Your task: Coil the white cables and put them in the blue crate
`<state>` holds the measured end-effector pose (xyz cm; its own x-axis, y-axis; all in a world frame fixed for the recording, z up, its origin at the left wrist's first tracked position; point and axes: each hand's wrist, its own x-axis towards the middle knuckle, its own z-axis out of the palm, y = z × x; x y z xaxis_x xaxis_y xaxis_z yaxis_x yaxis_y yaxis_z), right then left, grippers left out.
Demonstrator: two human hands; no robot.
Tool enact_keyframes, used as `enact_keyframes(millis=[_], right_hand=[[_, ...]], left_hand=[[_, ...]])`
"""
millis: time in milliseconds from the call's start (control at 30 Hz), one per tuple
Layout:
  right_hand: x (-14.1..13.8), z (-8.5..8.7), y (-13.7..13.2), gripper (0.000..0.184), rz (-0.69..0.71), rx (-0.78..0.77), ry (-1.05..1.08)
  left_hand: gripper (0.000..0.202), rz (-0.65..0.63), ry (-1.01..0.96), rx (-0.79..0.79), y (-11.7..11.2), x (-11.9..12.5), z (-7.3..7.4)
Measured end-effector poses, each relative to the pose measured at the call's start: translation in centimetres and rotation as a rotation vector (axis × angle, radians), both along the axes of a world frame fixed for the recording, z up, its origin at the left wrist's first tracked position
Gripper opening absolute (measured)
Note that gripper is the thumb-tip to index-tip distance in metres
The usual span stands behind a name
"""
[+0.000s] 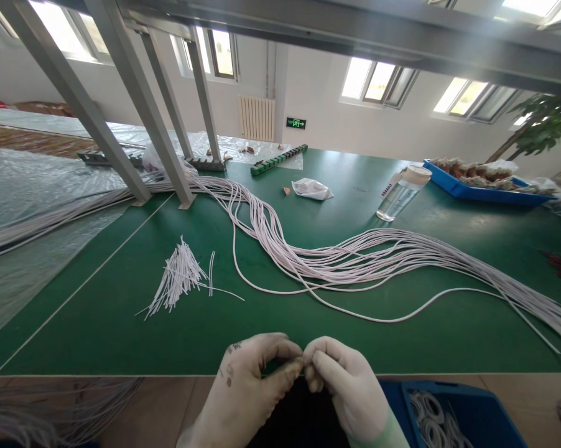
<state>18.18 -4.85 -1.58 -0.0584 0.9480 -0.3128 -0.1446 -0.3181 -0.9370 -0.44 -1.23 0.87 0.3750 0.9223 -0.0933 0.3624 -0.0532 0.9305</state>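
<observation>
Green table (122,323) with wire bundle (355,255), cut pieces (178,277). Left hand (247,386) and right hand (346,386) pinch tight, fingertips meeting at near edge; held item too small to tell. Best keep pinch firm, close.

- The room is lit brightly by daylight from high windows (378,81), which are blown out.
- Glare is seen on the plastic sheeting (28,180); faint shadows are cast on the desk (98,336).
- Edges are bent by wide-angle distortion.
</observation>
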Motion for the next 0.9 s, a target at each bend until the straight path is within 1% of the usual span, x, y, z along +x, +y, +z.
enact_keyframes(millis=[67,133,233,300,367,400,433,467,567,600,633,667,733,900], right_hand=[[-0.1,0.3,0.0,0.027,0.018,0.017,-0.088],[-0.3,0.7,0.0,0.025,0.044,0.041,-0.184],[-0.5,1.3,0.0,0.022,0.087,0.083,-0.339],[-0.7,1.5,0.1,0.021,0.076,0.127,-0.421],[-0.8,1.7,0.1,0.021,0.062,0.158,-0.436],[-0.8,1.8,0.2,0.021,0.061,0.157,-0.409],[-0.9,1.8,0.2,0.021,0.066,0.146,-0.363],[-0.9,1.8,0.2,0.021,0.075,0.126,-0.303],[-0.8,1.3,0.2,0.024,0.051,0.075,-0.131],[-0.8,1.0,0.2,0.025,0.034,0.059,-0.084],[-0.7,0.7,0.3,0.027,0.018,0.045,-0.04],[-0.7,0.4,0.3,0.029,0.003,0.031,0.001],[-0.6,-0.2,0.4,0.031,-0.022,0.016,0.066],[-0.4,-1.1,0.4,0.03,-0.027,0.019,0.103]], left_hand=[[0.014,-0.035,0.124,0.21,-0.1,0.1,0.4],[0.016,-0.047,0.18,0.368,-0.1,0.2,0.5],[0.019,-0.026,0.268,0.543,-0.1,0.6,0.0],[0.02,-0.008,0.342,0.647,-0.1,0.9,-0.4],[0.02,0.021,0.387,0.698,-0.2,1.1,-0.6],[0.019,0.044,0.374,0.676,-0.3,1.1,-0.6],[0.018,0.073,0.342,0.606,-0.4,1.2,-0.5],[0.016,0.1,0.296,0.487,-0.5,1.1,-0.3],[0.015,0.124,0.076,0.012,-0.6,0.8,0.5],[0.019,0.118,-0.013,-0.116,-0.5,0.6,0.7],[0.024,0.116,-0.103,-0.204,-0.4,0.4,0.7],[0.028,0.12,-0.186,-0.26,-0.3,0.2,0.7],[0.031,0.132,-0.286,-0.314,-0.2,-0.1,0.2],[0.025,0.118,-0.316,-0.355,-0.1,-0.2,-0.9]])
